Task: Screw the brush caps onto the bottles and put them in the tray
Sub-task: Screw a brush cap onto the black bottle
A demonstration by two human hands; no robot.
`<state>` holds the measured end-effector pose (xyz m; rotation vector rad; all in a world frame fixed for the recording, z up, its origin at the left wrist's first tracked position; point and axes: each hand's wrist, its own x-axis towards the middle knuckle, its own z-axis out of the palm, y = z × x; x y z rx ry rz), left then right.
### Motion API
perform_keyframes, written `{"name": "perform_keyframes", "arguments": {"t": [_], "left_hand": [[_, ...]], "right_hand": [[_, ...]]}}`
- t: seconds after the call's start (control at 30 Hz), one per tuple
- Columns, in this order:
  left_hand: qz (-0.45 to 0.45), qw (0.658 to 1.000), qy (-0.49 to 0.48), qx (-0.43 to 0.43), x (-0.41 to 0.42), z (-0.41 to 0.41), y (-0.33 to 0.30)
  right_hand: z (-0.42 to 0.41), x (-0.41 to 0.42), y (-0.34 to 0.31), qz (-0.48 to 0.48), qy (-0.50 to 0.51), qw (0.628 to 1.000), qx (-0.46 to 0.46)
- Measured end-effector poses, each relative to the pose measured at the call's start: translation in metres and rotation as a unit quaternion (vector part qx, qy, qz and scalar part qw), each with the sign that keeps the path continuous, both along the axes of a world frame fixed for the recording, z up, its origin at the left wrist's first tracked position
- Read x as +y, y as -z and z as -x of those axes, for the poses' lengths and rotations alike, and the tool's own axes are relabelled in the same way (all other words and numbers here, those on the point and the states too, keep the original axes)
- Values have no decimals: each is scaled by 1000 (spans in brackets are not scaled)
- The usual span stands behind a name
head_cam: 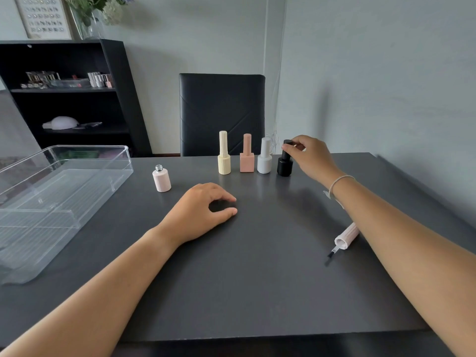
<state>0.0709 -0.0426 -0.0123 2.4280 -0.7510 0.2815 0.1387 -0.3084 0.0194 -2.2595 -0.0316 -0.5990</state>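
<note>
Right of the white bottle (264, 155), the right hand (311, 157) pinches the black bottle's cap (286, 150) with its fingers (289, 150), while the left hand (201, 212) rests loosely curled nearer the person.

Your right forearm (401, 228) hid the upper part of the pink brush cap (346, 237); the clear tray (77, 176) ran off the left edge, your fingers (291, 148) covered the black cap's top, and the shelf items (67, 79) were too small to tell
</note>
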Motion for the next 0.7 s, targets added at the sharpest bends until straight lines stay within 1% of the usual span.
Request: {"name": "perform_keyframes", "arguments": {"t": [0.17, 0.23, 0.33, 0.43, 0.6, 0.7], "left_hand": [[-21, 1000, 1, -17, 1, -1, 1], [-19, 1000, 3, -17, 1, -1, 1], [-17, 1000, 7, -17, 1, -2, 1], [-18, 1000, 7, -18, 1, -3, 2], [-8, 1000, 8, -24, 1, -3, 2], [-7, 1000, 6, -21, 0, -3, 2]], "right_hand": [[20, -8, -12, 18, -4, 1000, 20], [38, -15, -25, 47, -40, 997, 46], [79, -28, -39, 80, -142, 978, 133], [115, -39, -40, 116, -206, 950, 205], [143, -55, -22, 129, -225, 926, 273], [152, -58, -14, 113, -243, 923, 274]]}}
